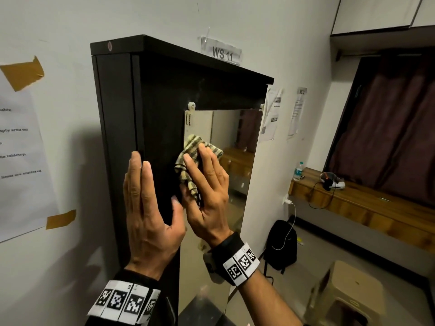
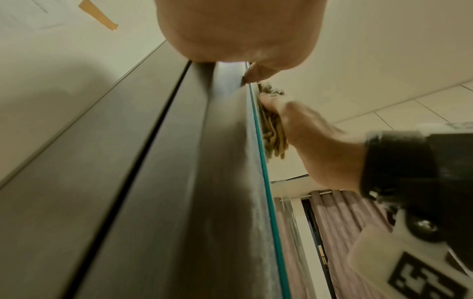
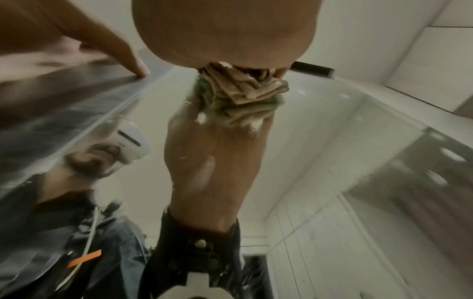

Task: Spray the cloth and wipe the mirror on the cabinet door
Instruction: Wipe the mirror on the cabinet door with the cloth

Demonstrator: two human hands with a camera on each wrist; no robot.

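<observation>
A tall black cabinet [image 1: 117,102] stands against the wall with a mirror [image 1: 235,137] on its door. My right hand [image 1: 207,184] presses a bunched striped beige cloth [image 1: 188,151] flat against the mirror's upper left part, fingers straight. In the right wrist view the cloth [image 3: 243,97] bulges out under my palm against the streaked mirror [image 3: 332,121]. My left hand [image 1: 146,208] lies flat on the door's left edge, fingers straight, thumb on the front. The left wrist view shows the cloth [image 2: 274,131] squeezed between my right hand [image 2: 320,145] and the glass edge [image 2: 266,172].
Taped paper sheets [image 1: 18,149] hang on the wall to the left. To the right, a wooden ledge [image 1: 353,203] carries a water bottle [image 1: 298,171]. A black backpack [image 1: 281,243] sits on the floor, and a beige plastic stool [image 1: 348,292] stands at the lower right.
</observation>
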